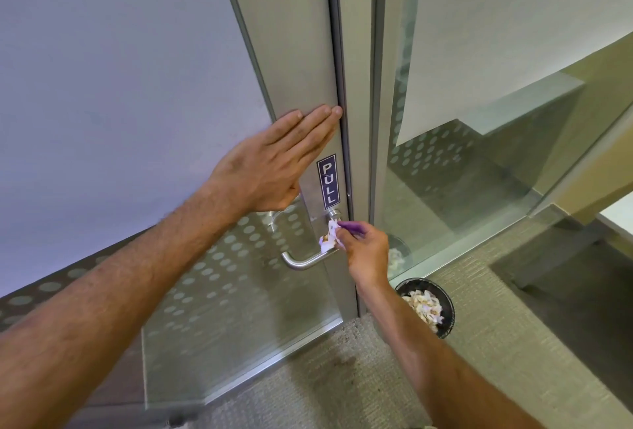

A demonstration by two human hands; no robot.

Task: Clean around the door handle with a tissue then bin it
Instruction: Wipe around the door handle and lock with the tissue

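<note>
A silver lever door handle [301,261] sticks out from the metal stile of a glass door [308,69], below a dark "PULL" sign [327,181] and a round lock cylinder [334,213]. My right hand [364,252] pinches a crumpled white tissue [329,236], with something purple between the fingers, and presses it against the stile between the lock and the handle's base. My left hand [274,163] lies flat against the stile above the sign, fingers straight and together, holding nothing. A black bin [448,308] with crumpled tissues inside stands on the floor right of the door.
The door frame [359,86] and a fixed glass panel [462,154] stand to the right. Frosted dots cover the lower glass. Beige carpet [342,377] lies in front of the door and around the bin.
</note>
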